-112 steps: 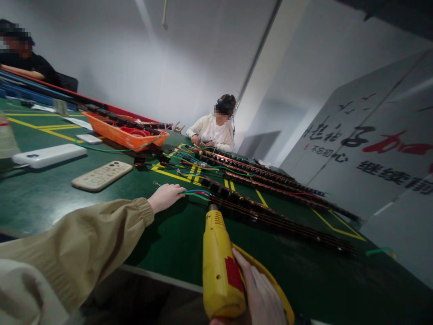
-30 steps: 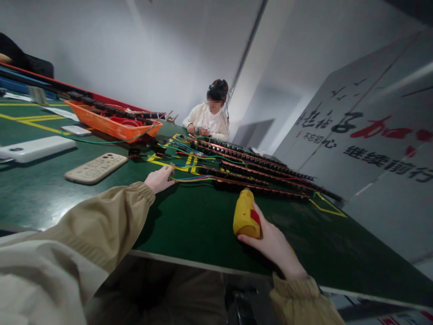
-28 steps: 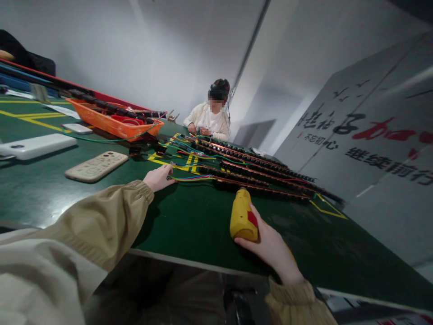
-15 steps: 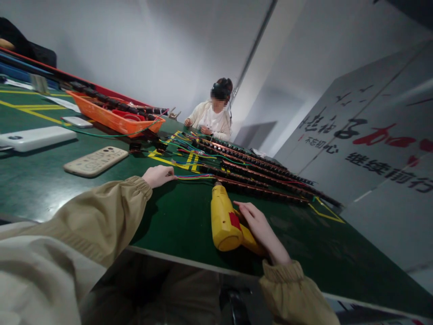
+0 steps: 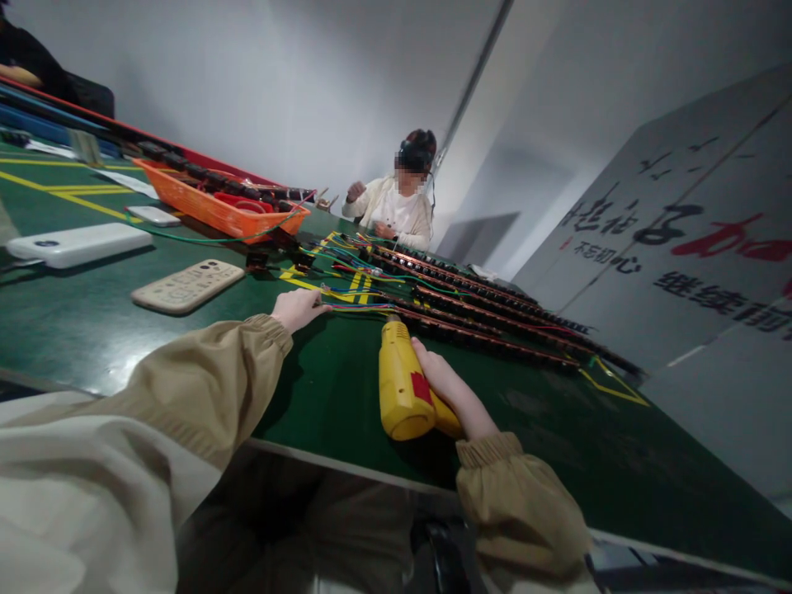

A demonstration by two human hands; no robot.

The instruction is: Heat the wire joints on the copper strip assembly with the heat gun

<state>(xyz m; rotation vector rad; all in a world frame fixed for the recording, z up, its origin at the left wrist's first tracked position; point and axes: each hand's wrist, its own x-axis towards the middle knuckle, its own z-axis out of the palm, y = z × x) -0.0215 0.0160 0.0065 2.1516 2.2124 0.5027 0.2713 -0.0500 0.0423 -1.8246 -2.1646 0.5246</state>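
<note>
My left hand point(image 5: 299, 310) is closed in a pinch on the ends of several thin coloured wires point(image 5: 359, 308). These run right to a long dark strip with copper-coloured lengths point(image 5: 483, 334) on the table. My right hand point(image 5: 438, 373) wraps around a yellow heat gun point(image 5: 402, 384), its fingers partly hidden by the tool's body. The gun's nozzle points away from me, close to where the wires meet the strip. A red patch marks its side.
More strips point(image 5: 476, 289) with loose wires lie behind. Leftward are a beige phone point(image 5: 189, 286), a white power bank point(image 5: 80, 245) and an orange basket point(image 5: 228, 221) of parts. Across the green table point(image 5: 557, 445) sits a co-worker point(image 5: 399, 202); another person's arm shows far left.
My right hand has moved the heat gun left and forward, bringing its nozzle nearer the wires. My left hand still pinches the wires. The co-worker's one hand has risen.
</note>
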